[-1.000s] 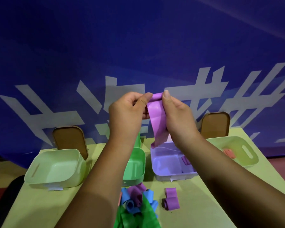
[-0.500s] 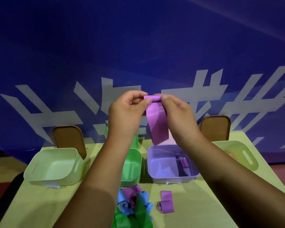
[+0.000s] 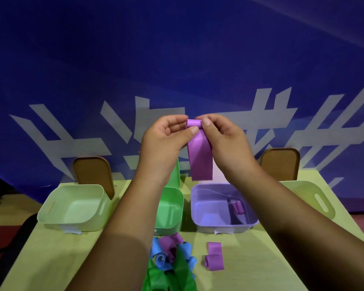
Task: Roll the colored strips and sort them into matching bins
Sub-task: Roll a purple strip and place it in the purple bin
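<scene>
Where the tabletop (image 3: 51,259) comes closest, at the middle of its near edge, a pile of strips (image 3: 170,261) lies, with green ones in front and blue and purple curls behind them. Just right of the pile and apart from it lies a half-curled purple strip (image 3: 214,257).

Behind these, four bins stand in a row across the tabletop. A pale green bin (image 3: 57,224) is near the left edge and a green bin (image 3: 172,208) is in the middle. A purple bin (image 3: 225,227) is just right of it, and a second pale green bin (image 3: 309,190) is near the right edge, partly hidden by the right forearm. A small purple roll (image 3: 239,207) lies in the purple bin, by its right wall.

Above the green and purple bins both hands are raised, with the hanging purple strip (image 3: 199,158) between them. Its top end is rolled into a small tube. The left hand (image 3: 162,143) pinches the tube's left end with thumb and forefinger. The right hand (image 3: 225,141) pinches the right end in the same way. The free part hangs straight down between the wrists, above the purple bin.

At the far edge two brown lids stand upright, the left lid (image 3: 93,171) and the right lid (image 3: 280,162). Behind them is a blue backdrop (image 3: 177,59).
</scene>
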